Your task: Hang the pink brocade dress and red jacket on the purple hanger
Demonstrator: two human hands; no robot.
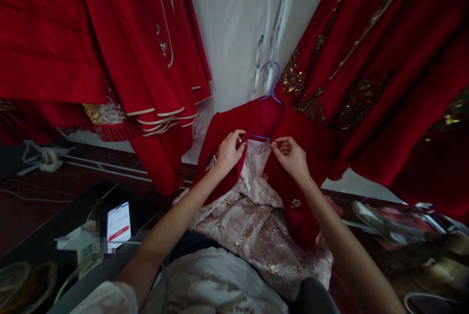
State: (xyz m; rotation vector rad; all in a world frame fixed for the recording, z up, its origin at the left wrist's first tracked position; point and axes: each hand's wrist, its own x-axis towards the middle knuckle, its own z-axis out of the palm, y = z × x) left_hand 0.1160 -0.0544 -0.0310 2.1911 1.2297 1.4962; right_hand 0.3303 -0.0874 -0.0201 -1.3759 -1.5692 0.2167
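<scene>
A red jacket (224, 128) hangs on a purple hanger (271, 90) in front of me, its front parted. Beneath it shows a pale, shiny patterned dress (252, 221) that spreads down over my lap. My left hand (233, 150) pinches the jacket's left front edge near the collar. On the other side, my right hand (291, 155) pinches the opposite front edge beside a small beaded button. Further down that front sits a flower-shaped ornament (295, 203). Fingertips of both hands are close to the neckline, a short gap apart.
Red garments with light trim (154, 79) hang at the left. More red garments with gold sequins (366, 84) hang at the right. A lit phone (118, 223) lies on a dark surface at lower left, near a white power strip (75, 240) and cables.
</scene>
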